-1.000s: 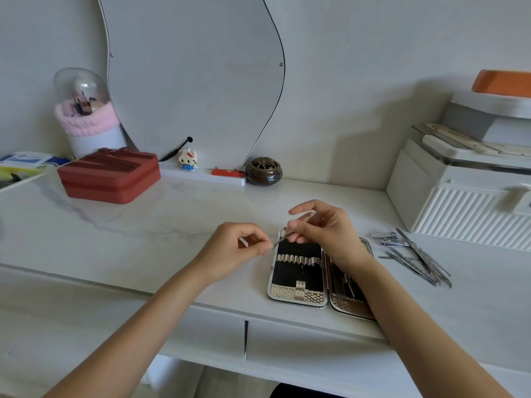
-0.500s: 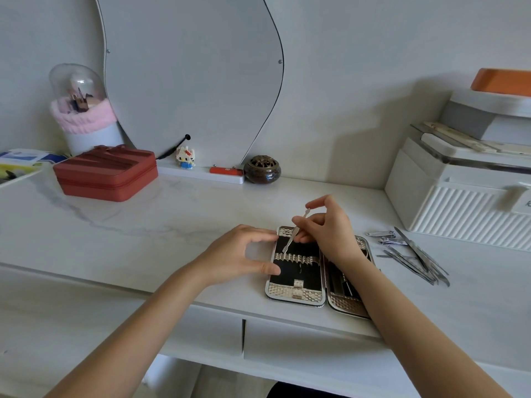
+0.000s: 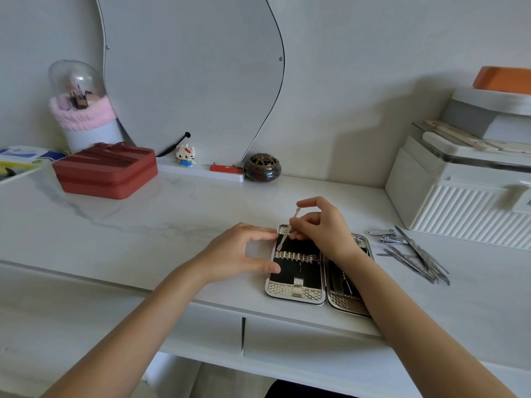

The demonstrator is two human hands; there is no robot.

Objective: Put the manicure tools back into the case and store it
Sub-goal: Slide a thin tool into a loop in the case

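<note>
White marble table (image 3: 143,225) bears open case (image 3: 296,288), loose tools (image 3: 413,254), perhaps clippers.

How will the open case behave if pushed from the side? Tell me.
The case lies open and flat on the table, so it should slide rather than tip. Its metal shell on smooth marble probably slips easily, which may be why the left hand steadies its edge. The hinged halves may fold if nudged.

A white marble-veined worktop (image 3: 143,225) with two drawer fronts (image 3: 301,343) below stands against a plain pale wall (image 3: 359,81), where a curvy frameless mirror (image 3: 186,76) leans in soft daylight.
</note>
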